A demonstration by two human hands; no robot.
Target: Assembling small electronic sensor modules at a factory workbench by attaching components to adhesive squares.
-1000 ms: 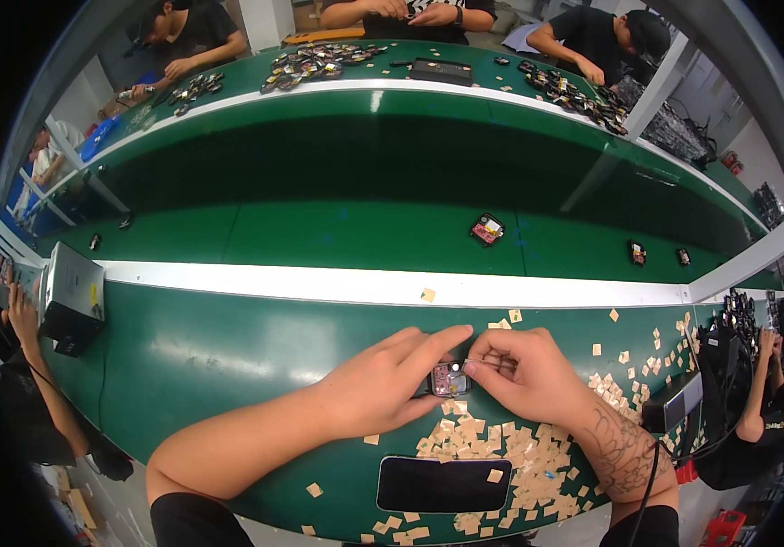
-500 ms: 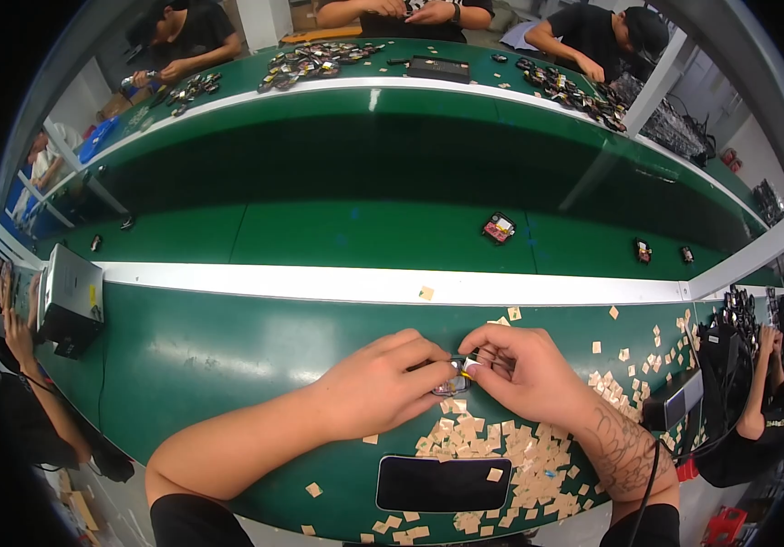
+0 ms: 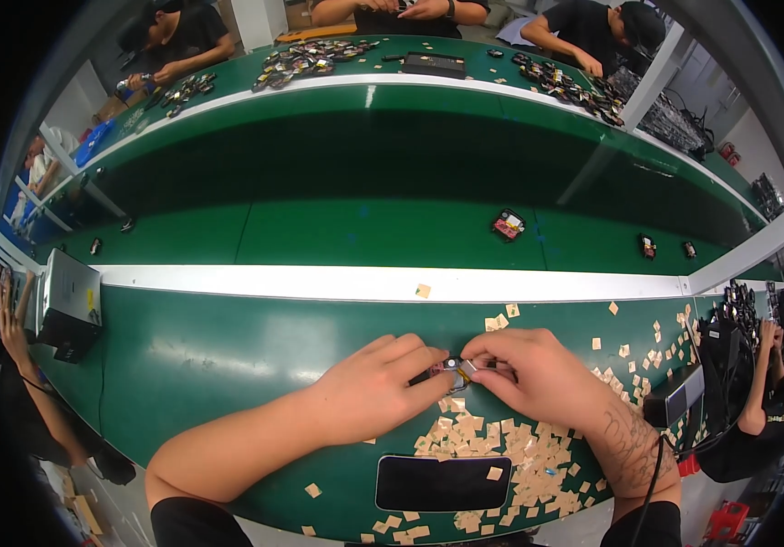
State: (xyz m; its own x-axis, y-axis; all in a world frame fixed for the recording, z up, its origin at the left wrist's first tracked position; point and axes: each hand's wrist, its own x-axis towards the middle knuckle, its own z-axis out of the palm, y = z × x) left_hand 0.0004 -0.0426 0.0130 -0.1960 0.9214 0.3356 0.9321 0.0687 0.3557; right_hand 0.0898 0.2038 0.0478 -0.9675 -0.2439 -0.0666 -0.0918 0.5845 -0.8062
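My left hand (image 3: pixel 369 387) is closed around a small dark electronic device (image 3: pixel 439 370) with red, silver and yellow parts inside. Its fingers cover much of the casing. From the other side my right hand (image 3: pixel 524 369) pinches a small silvery block (image 3: pixel 468 367), battery-like, at the device's edge; whether the block is seated or loose I cannot tell. Just below both hands lie many square tan adhesive pads (image 3: pixel 538 465), scattered and heaped. A black-screened phone (image 3: pixel 442 483) lies among them, with one pad on its glass.
Beyond a white rail (image 3: pixel 392 282) runs a green belt (image 3: pixel 319 237) carrying a device with red parts (image 3: pixel 508 224) and smaller ones. A grey metal box (image 3: pixel 71 296) stands at the left. A dark boxy object (image 3: pixel 673 398) with a cable sits near my right forearm. Co-workers sit all round.
The device in my hands has turned, so its red part and a round white spot now show. On the belt, the devices have shifted slightly to the right.
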